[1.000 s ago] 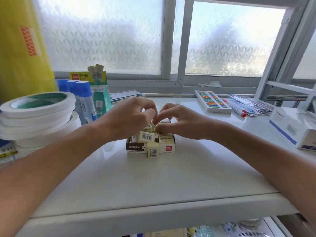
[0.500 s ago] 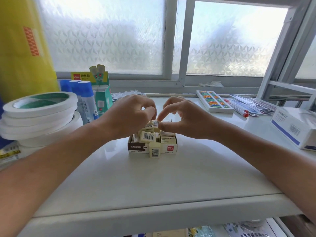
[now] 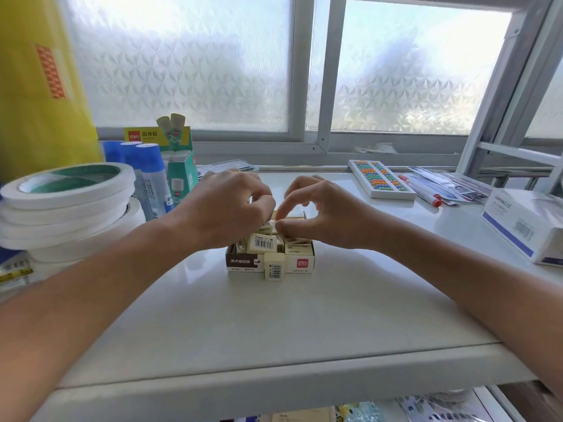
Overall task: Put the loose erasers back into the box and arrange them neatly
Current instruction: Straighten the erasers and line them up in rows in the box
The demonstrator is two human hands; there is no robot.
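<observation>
Cream-coloured, one loose eraser (image 3: 274, 266) stands upright against the box (image 3: 243, 262) front, at six o'clock from both hands. Above, the left hand (image 3: 225, 208) curls over the heaped erasers, grasp hidden; the right hand (image 3: 323, 214) pinches one eraser lying crosswise.

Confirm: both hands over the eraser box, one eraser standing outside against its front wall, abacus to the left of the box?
Not quite. The head view shows the abacus to the right of the box, not the left. The rest holds: left hand and right hand over it, one eraser at its front wall.
</observation>
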